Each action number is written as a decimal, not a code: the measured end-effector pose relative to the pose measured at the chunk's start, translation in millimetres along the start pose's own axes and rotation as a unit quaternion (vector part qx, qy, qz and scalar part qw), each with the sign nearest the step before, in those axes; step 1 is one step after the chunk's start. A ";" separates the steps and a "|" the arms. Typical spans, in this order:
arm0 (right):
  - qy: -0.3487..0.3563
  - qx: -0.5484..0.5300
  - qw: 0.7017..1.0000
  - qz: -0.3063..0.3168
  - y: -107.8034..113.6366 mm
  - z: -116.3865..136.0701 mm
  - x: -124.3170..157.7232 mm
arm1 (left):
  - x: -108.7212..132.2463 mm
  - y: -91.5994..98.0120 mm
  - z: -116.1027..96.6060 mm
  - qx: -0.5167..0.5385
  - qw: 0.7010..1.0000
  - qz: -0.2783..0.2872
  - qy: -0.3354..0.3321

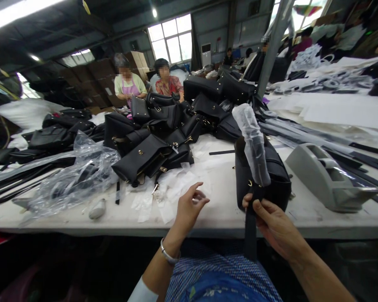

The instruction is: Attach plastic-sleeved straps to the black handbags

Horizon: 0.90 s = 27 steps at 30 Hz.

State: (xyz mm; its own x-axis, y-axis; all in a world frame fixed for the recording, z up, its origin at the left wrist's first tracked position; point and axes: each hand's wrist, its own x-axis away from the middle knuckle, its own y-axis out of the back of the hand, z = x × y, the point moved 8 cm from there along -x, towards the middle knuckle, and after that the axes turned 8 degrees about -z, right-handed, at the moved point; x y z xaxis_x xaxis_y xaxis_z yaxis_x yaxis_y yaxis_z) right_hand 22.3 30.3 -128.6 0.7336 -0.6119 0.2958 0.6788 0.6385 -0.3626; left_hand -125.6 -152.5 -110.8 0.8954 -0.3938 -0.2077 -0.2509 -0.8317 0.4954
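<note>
Pinched between the thumb and fingers of my right hand [272, 222] is a black strap [250, 235], whose end hangs past the table's front edge. That strap meets a black handbag [277, 167] on the table, just beyond the hand. A handle wrapped in white film [252, 142] stands up from the bag. My left hand [190, 205] hovers above the table's edge with thumb and fingers curved apart and nothing between them. Scraps of thin white paper [173, 188] lie just beyond it.
A heap of black handbags [145, 155] fills the table's middle. Clear plastic [78, 180] and a grey stone-like lump [97, 209] lie left. At right stand a grey tape dispenser [327, 176] and long straps [368, 172]. Two people sit across the table; others are farther back.
</note>
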 end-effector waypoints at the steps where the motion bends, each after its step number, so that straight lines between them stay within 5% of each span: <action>1: 0.009 -0.005 1.000 -0.005 -0.9 0.5 -0.9 | 4.3 -1.0 -0.8 0.043 0.999 0.008 0.025; 9: 0.041 -0.076 0.995 -0.048 -8.3 -2.5 -0.9 | 46.5 -23.6 7.2 0.196 0.957 0.101 0.187; 27: 0.101 -0.164 0.976 -0.100 -19.3 3.3 -0.5 | 65.4 -39.8 10.7 0.246 0.933 0.150 0.214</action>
State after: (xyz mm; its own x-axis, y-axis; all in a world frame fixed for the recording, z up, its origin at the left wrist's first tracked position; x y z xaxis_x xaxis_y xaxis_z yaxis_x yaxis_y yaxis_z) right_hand 8.9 19.7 -118.9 0.5440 -0.8091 0.2221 0.7361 0.3332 -0.5891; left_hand -61.0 -149.3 -153.2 0.7961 -0.5329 0.2868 -0.5579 -0.8299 0.0068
